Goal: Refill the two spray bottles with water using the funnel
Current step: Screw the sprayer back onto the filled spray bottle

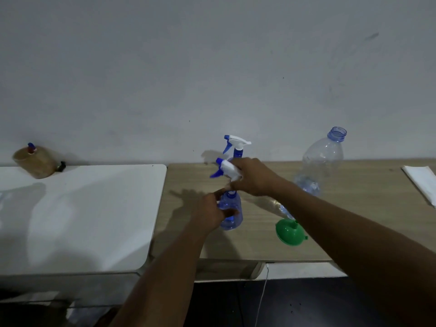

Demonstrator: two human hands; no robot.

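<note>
A small blue spray bottle [232, 212] stands on the wooden table [259, 246], its neck open. My left hand [212, 212] grips its body. My right hand [251, 177] holds the white and blue spray head [225, 169] just above the open neck, lifted off. A second spray bottle [237, 145] stands behind with its head still on, mostly hidden by my right hand. A green funnel [290, 232] lies on its side on the table under my right forearm. A large clear water bottle [323, 159], uncapped, stands at the back right.
A white table [77, 213] adjoins the wooden one on the left. At its back corner sits a brown container with a red and blue top [35, 162]. A folded white cloth [422, 182] lies at the far right. The wall runs close behind.
</note>
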